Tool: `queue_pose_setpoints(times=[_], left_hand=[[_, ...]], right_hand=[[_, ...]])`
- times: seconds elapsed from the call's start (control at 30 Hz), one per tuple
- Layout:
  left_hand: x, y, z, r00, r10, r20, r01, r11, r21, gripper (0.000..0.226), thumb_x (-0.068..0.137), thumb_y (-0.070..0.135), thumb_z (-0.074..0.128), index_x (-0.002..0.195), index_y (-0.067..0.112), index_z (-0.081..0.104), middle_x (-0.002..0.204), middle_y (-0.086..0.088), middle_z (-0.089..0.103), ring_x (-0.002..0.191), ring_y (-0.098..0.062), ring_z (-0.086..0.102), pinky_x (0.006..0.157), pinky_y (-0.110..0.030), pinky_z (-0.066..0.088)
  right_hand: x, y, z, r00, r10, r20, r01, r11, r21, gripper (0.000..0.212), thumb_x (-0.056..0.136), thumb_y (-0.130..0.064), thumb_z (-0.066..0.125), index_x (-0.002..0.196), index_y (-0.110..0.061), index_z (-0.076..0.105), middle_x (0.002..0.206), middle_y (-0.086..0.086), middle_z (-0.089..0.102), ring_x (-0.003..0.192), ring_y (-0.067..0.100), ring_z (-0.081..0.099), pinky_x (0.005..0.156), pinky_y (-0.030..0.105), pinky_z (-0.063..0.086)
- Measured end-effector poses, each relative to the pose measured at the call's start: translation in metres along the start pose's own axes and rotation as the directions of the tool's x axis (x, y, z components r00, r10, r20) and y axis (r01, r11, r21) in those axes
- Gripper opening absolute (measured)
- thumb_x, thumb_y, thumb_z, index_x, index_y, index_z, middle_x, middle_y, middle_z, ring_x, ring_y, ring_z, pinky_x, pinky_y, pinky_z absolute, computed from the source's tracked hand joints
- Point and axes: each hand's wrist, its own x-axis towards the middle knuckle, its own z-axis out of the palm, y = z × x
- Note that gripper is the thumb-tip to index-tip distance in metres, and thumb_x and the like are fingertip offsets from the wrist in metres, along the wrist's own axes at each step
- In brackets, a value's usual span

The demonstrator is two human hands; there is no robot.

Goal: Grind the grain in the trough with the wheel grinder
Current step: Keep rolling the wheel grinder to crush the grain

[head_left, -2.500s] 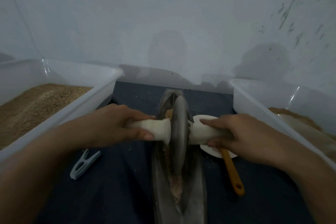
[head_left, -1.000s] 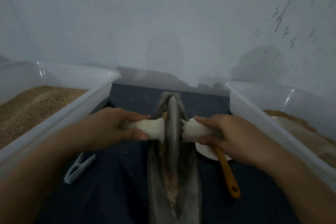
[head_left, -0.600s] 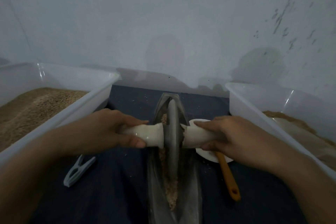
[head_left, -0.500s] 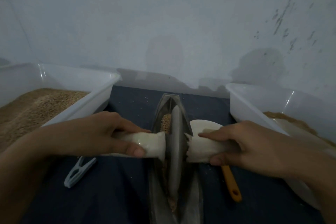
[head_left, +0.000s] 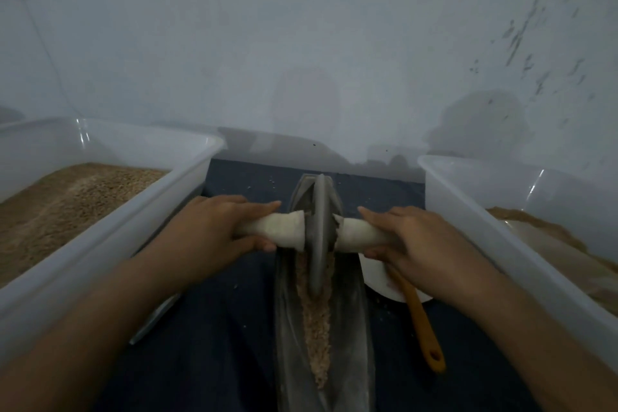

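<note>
Step in hand: the wheel (head_left: 318, 234) stands upright near the far end of the trough (head_left: 351, 328), so the person is judged to be mid-stroke, rolling it along the groove.
Left hand (head_left: 214, 231): fingers curled over the pale left handle (head_left: 284, 231), thumb underneath, grasping it.
Right hand (head_left: 421, 241): fingers wrapped round the right handle (head_left: 357, 236) in the same way.
Doing it well: equal downward pressure from both hands should keep the wheel vertical; a tilt would probably scrape the trough wall or push grain out.
Grain (head_left: 316, 321): it lies in a narrow strip along the groove, nearer the person than the wheel, coarse and crumbly, pale tan.
Wheel: a thin grey disc, dull like metal, with a narrow rim.
Handles: off-white, smooth, flaring toward the disc; the right one looks chipped at its flare.
Trough: long, boat-shaped, grey, with sloping sides, on a dark cloth (head_left: 234, 344).
Sides: a translucent plastic tub (head_left: 140, 211) of tan grain on the left, another tub (head_left: 468, 211) on the right.
Nearby: an orange-handled tool (head_left: 421, 324) rests on a white dish (head_left: 378, 278).
</note>
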Motion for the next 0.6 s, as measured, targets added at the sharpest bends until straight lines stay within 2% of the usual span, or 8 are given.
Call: queue_pose_setpoints(times=[0.07,0.13,0.2,0.27,0.33,0.4,0.5,0.6], left_hand=[[-0.006,0.001,-0.015,0.985,0.001,0.174,0.027,0.987,-0.156,0.059,0.060,0.074,0.050,0.117,0.064,0.040,0.103,0.030,0.058,0.095,0.012,0.053,0.079,-0.009,0.039],[-0.012,0.001,-0.028,0.940,0.068,0.335,0.041,0.950,-0.309,0.045,0.061,0.080,0.052,0.105,0.070,0.048,0.103,0.033,0.063,0.094,0.015,0.056,0.082,-0.011,0.044],[-0.015,0.000,-0.036,0.891,0.160,0.424,0.019,0.922,-0.387,0.047,0.063,0.078,0.054,0.109,0.070,0.048,0.104,0.035,0.063,0.095,0.014,0.058,0.083,-0.008,0.043],[-0.016,0.002,-0.039,0.882,0.171,0.440,0.019,0.918,-0.396,0.046,0.066,0.077,0.054,0.111,0.067,0.050,0.101,0.036,0.063,0.092,0.014,0.059,0.078,-0.004,0.042],[-0.014,0.004,-0.034,0.904,0.121,0.410,0.033,0.936,-0.351,0.047,0.064,0.077,0.051,0.110,0.065,0.051,0.097,0.030,0.066,0.086,0.010,0.060,0.074,-0.008,0.044],[-0.010,0.005,-0.025,0.937,0.030,0.347,0.064,0.965,-0.254,0.052,0.057,0.078,0.045,0.107,0.068,0.041,0.104,0.027,0.063,0.090,0.009,0.057,0.079,-0.014,0.043],[-0.005,0.005,-0.005,0.994,-0.053,0.096,0.058,0.997,-0.047,0.061,0.069,0.069,0.046,0.127,0.057,0.033,0.103,0.023,0.050,0.095,0.002,0.050,0.080,-0.019,0.033],[-0.002,0.005,0.011,0.988,0.043,-0.148,-0.024,0.991,0.129,0.063,0.082,0.050,0.058,0.139,0.037,0.037,0.110,0.010,0.059,0.105,-0.013,0.054,0.087,-0.026,0.033]], right_hand=[[-0.008,0.000,-0.011,0.997,-0.024,0.078,0.019,0.998,0.055,0.056,0.086,-0.044,0.059,0.138,-0.041,0.037,0.097,-0.019,0.055,0.090,-0.005,0.047,0.071,0.011,0.031],[-0.017,-0.001,-0.025,0.982,-0.084,0.166,0.060,0.988,0.143,0.047,0.081,-0.048,0.063,0.125,-0.053,0.045,0.088,-0.021,0.058,0.085,-0.011,0.050,0.075,0.008,0.037],[-0.024,-0.003,-0.037,0.962,-0.109,0.250,0.052,0.973,0.224,0.051,0.073,-0.060,0.059,0.115,-0.067,0.031,0.103,-0.017,0.065,0.095,-0.005,0.055,0.082,0.016,0.044],[-0.027,-0.002,-0.039,0.957,-0.087,0.278,0.025,0.975,0.219,0.053,0.070,-0.064,0.057,0.115,-0.068,0.029,0.114,-0.019,0.063,0.103,-0.003,0.055,0.089,0.025,0.046],[-0.026,-0.004,-0.032,0.974,-0.046,0.222,0.009,0.986,0.166,0.053,0.077,-0.057,0.061,0.126,-0.057,0.040,0.118,-0.018,0.061,0.106,-0.002,0.053,0.089,0.024,0.044],[-0.019,-0.004,-0.020,0.992,-0.004,0.127,-0.010,0.993,0.116,0.055,0.082,-0.049,0.061,0.134,-0.047,0.040,0.115,-0.015,0.060,0.103,0.002,0.051,0.080,0.018,0.037],[-0.005,-0.003,-0.002,1.000,0.028,-0.002,-0.028,0.997,0.065,0.059,0.088,-0.043,0.056,0.141,-0.037,0.032,0.116,-0.011,0.056,0.105,0.008,0.047,0.073,0.019,0.027],[0.000,0.000,0.006,0.998,0.040,-0.040,-0.037,0.996,0.077,0.059,0.090,-0.038,0.055,0.143,-0.031,0.031,0.119,-0.006,0.057,0.106,0.012,0.047,0.078,0.019,0.028]])
